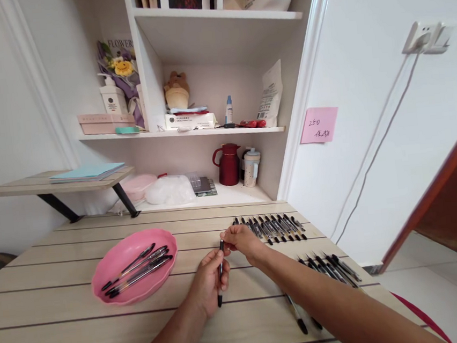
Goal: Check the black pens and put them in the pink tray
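Observation:
My left hand (207, 282) is closed around the barrel of a black pen (220, 273), held nearly upright over the wooden table (65, 327). My right hand (241, 240) pinches the pen's top end with its fingertips. To the left, a pink oval dish (134, 265) holds several black pens. A row of several pens (272, 227) lies on the table just beyond my right hand. Another group of pens (335, 269) lies to the right, partly behind my right forearm.
A raised wooden shelf (44, 185) with a blue folder stands at the back left. White wall shelves behind hold a red jug (228, 165), a cup, bottles and bags. A pink note (319, 125) is stuck on the right wall. The table's right edge is close.

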Action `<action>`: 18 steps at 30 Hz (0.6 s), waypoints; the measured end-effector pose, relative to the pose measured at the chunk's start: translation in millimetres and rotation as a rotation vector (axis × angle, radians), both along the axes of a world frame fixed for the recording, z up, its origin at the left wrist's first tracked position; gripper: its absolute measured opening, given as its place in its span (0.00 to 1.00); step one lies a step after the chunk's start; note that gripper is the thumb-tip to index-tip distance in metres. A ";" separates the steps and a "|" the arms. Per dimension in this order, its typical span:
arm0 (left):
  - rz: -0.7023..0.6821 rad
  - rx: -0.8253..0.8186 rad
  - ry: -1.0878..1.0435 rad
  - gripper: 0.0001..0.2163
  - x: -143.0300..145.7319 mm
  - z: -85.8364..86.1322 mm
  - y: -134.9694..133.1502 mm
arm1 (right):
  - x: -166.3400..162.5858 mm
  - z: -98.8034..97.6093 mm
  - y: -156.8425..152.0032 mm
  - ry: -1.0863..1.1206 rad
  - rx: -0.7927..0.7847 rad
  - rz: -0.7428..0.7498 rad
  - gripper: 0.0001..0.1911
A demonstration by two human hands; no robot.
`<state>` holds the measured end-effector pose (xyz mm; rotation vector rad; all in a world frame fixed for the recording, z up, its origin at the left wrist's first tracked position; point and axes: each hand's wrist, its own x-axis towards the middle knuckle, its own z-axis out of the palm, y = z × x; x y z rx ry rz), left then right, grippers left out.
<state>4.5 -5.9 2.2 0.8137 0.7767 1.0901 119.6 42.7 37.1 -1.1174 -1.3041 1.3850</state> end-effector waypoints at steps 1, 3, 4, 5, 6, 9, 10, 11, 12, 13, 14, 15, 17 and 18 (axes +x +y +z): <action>-0.006 0.001 0.001 0.12 -0.2 -0.1 0.1 | -0.4 0.0 -0.4 -0.009 0.005 -0.015 0.16; -0.008 0.000 0.003 0.12 -0.2 -0.5 0.4 | -1.4 -0.9 -1.1 -0.024 0.010 -0.030 0.15; -0.005 0.000 0.005 0.12 -0.1 -0.8 0.6 | -2.0 -1.7 -1.6 -0.025 0.010 -0.031 0.14; 0.002 0.001 0.007 0.12 0.0 -1.1 0.7 | -2.5 -2.5 -2.2 -0.024 0.008 -0.027 0.15; 0.010 0.002 0.008 0.12 0.2 -1.4 0.8 | -2.9 -3.4 -2.8 -0.026 0.002 -0.020 0.16; 0.018 0.005 0.007 0.11 0.8 -2.2 0.7 | -3.7 -4.6 -4.5 -0.026 -0.023 -0.021 0.18; 0.014 0.003 0.009 0.11 0.9 -2.4 0.6 | -3.8 -4.3 -5.0 -0.013 -0.034 -0.024 0.17; 0.010 -0.002 0.010 0.11 1.0 -2.5 0.6 | -3.9 -3.7 -5.6 0.006 -0.046 -0.026 0.16; 0.007 -0.007 0.011 0.11 1.0 -2.6 0.5 | -3.9 -2.9 -6.1 0.028 -0.054 -0.027 0.15; 0.010 -0.011 0.010 0.11 1.1 -2.7 0.5 | -3.8 -2.0 -6.7 0.053 -0.065 -0.020 0.15; 0.016 -0.013 0.007 0.11 1.1 -2.7 0.5 | -3.7 -1.2 -7.4 0.073 -0.080 -0.004 0.14; 0.022 -0.013 0.003 0.11 1.2 -2.6 0.5 | -3.5 -0.6 -8.0 0.083 -0.099 0.012 0.14; 0.028 -0.012 -0.002 0.11 1.3 -2.2 0.4 | -2.8 -0.2 -8.8 0.062 -0.130 0.018 0.16; 0.027 -0.012 -0.002 0.11 1.4 -1.8 0.3 | -2.4 -0.3 -8.9 0.047 -0.139 0.014 0.16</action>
